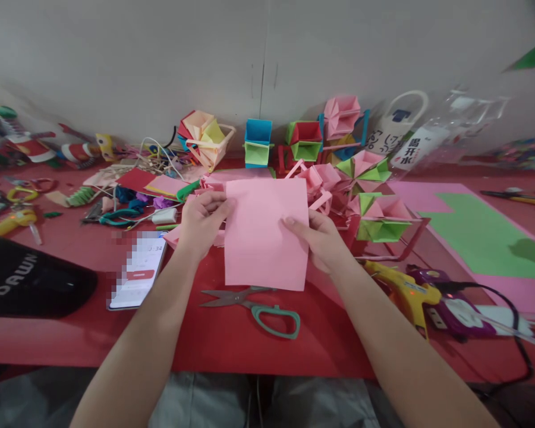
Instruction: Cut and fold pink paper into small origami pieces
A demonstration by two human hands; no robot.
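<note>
A pink sheet of paper [265, 238] is held up between my two hands over the red table. My left hand [205, 220] pinches its upper left edge between thumb and fingers. On the right edge, my right hand [318, 235] grips the sheet, thumb on the front face and fingers behind, where the paper partly hides them. Below the sheet lies a pair of scissors [276, 321] with green handles, blades apart and pointing left; the paper's lower edge comes close to its upper handle.
Folded paper models [257, 142] stand along the back wall. A phone [138, 270] and a black object marked DAWN [35, 276] lie at left. To the right are a yellow glue gun [405, 291], a purple power strip [455, 309] with a cable, and green paper [485, 232].
</note>
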